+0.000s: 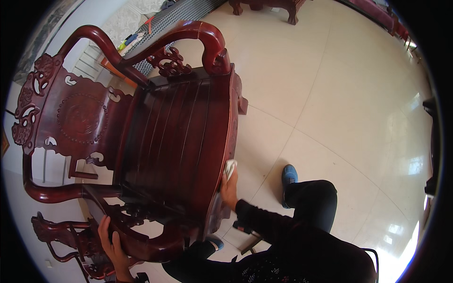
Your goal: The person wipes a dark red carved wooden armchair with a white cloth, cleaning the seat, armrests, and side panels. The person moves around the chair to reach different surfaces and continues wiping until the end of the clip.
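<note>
A large carved armchair of dark red lacquered wood (173,127) fills the left and middle of the head view. My right hand (230,189) presses a crumpled white cloth (230,169) against the front edge of its seat. Farther left, my left hand (112,244) rests with fingers spread on the outer side of the chair's near armrest (152,246), holding nothing. The chair's carved back panel (82,118) bears a round relief ringed with small knobs.
A second carved chair (67,237) stands at the lower left. Carved furniture feet (292,17) show at the top. Cloths (131,41) and a red-handled tool (149,24) lie on a patterned surface behind the chair. A dark stool-like frame (252,244) is near my right forearm.
</note>
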Tool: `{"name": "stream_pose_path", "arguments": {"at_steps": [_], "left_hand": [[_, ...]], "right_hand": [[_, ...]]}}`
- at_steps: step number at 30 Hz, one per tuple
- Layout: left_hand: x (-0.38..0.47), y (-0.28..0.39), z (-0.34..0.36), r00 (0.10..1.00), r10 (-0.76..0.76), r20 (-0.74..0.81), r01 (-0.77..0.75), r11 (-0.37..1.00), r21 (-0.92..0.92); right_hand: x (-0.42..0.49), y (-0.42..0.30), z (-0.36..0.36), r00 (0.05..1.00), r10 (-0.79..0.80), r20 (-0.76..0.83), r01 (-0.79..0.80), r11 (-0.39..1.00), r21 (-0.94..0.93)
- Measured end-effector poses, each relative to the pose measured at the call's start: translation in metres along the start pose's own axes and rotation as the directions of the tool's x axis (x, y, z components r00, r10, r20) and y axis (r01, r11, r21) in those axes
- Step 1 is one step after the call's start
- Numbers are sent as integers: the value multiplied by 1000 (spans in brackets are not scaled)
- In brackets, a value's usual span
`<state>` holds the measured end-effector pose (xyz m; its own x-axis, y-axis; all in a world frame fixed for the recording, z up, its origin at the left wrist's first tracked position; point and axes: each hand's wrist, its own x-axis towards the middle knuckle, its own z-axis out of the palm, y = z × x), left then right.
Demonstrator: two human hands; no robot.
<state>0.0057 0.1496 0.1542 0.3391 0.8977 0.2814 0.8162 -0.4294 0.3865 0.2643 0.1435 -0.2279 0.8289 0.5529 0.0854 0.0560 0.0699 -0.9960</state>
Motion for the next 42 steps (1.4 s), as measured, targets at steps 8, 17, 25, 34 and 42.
{"name": "stream_pose_path", "arguments": {"at_steps": [8,17,25,34,42], "left_hand": [[-1,-12,2,995,89,-53,-91,995,-42],[-2,-18,4,983,127,-129,-126,992,15],[-4,-16,4,981,102,-166,-103,995,2],[-7,-11,4,973,71,-221,-72,997,7],[-6,-8,4,970,52,-236,-43,998,44]], "right_hand": [[-117,-37,11,927,375,-22,-374,926,46],[13,-5,-57,628,773,93,-771,600,214],[112,-83,-110,698,179,694,-712,66,699],[102,-118,-45,807,-247,537,286,958,10],[-6,-127,-11,82,-347,934,860,498,110]]}}
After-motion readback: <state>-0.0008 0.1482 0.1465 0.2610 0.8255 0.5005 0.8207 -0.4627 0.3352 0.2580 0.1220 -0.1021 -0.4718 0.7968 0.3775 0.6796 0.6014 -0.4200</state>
